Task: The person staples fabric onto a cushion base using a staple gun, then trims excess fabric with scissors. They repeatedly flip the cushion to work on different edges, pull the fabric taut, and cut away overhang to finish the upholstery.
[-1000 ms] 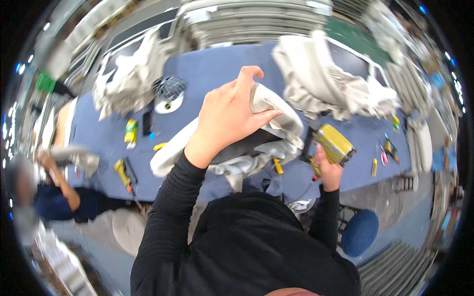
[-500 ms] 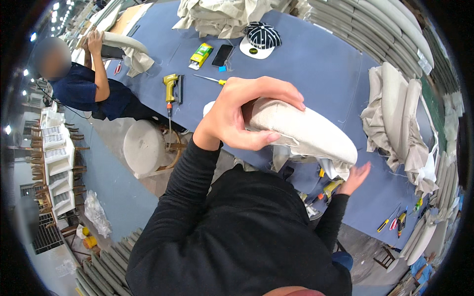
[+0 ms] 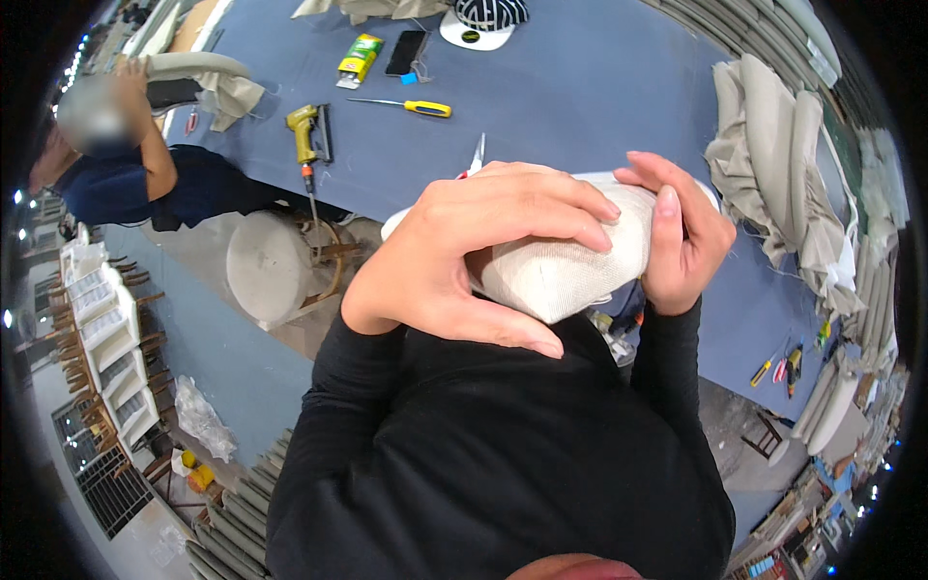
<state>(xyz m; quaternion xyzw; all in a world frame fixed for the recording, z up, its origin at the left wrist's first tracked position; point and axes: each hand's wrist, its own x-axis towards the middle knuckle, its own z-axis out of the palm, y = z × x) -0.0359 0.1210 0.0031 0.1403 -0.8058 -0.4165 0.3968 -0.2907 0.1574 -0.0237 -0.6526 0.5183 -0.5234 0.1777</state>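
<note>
A cream fabric-covered seat cushion [image 3: 570,271] is tilted up on edge in front of my chest, over the near edge of the blue-covered table. My left hand [image 3: 474,251] curves around its left side, fingers over the top and thumb below. On the opposite side my right hand [image 3: 682,237] grips it with bent fingers. The cushion's underside and far parts are mostly hidden by my hands. Just beyond my left hand, the blade of a pair of scissors [image 3: 478,155] pokes out. A yellow-handled screwdriver [image 3: 425,108] lies farther off.
On the table are a yellow-green staple gun [image 3: 305,135], a green-yellow box [image 3: 360,60], a phone [image 3: 406,52] and a striped cap [image 3: 483,24]. Beige covered cushions [image 3: 773,174] are piled at right. A co-worker [image 3: 116,164] handles another cushion at left, near a round stool [image 3: 271,266].
My right hand has come up from the lower right onto the cushion. The cushion has turned, showing a corner toward me. The view has shifted, and the scissors blade now shows.
</note>
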